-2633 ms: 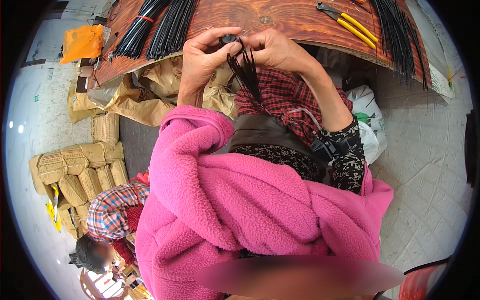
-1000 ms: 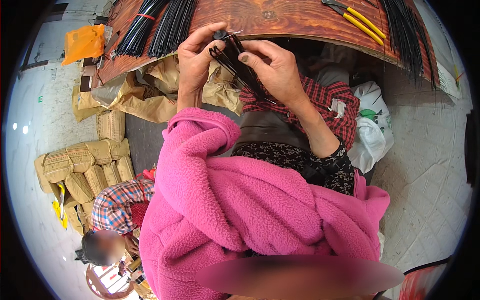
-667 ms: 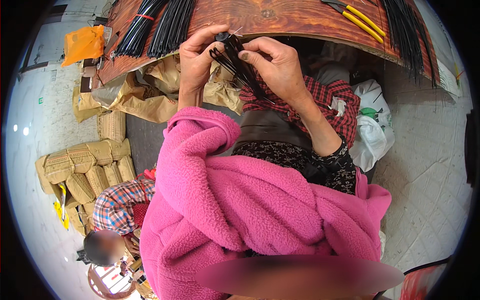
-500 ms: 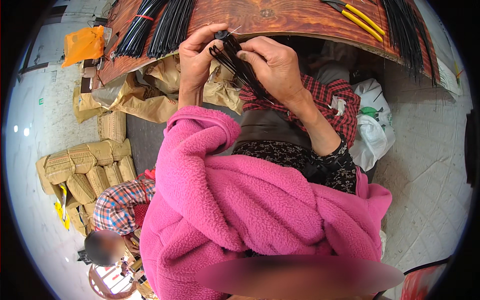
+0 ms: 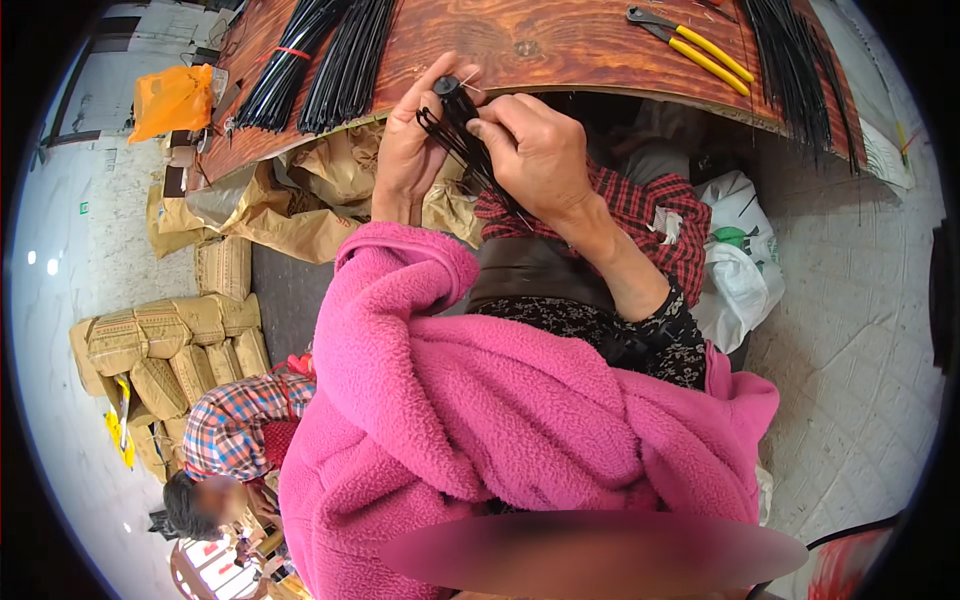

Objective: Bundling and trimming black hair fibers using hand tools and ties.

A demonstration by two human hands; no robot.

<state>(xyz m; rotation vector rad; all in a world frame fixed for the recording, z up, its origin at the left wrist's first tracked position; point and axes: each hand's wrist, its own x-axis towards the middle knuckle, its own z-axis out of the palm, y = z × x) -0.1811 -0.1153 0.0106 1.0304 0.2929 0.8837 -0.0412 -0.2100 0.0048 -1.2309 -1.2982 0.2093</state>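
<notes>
Pink fleece (image 5: 480, 400) covers the lower centre; beyond, at upper centre, the left hand (image 5: 405, 155) cradles a black strand bundle (image 5: 458, 103) that the right hand (image 5: 540, 150) pinches, fingertips partly hidden. At right, a white bag (image 5: 738, 255) conceals its contents; black wires (image 5: 345, 75) on the surface (image 5: 450, 35) are cut off, upper left.

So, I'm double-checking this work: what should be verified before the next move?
1. Left hand at the round end of the black bundle: ok.
2. What the right hand pinches there: cannot tell, its fingertips are partly hidden.
3. Loops gathered in: not ok, some stick out leftward.
4. Yellow-handled pliers on the table, apart from both hands: ok.
5. Leftmost tabletop bundle banded in red: ok.
</notes>
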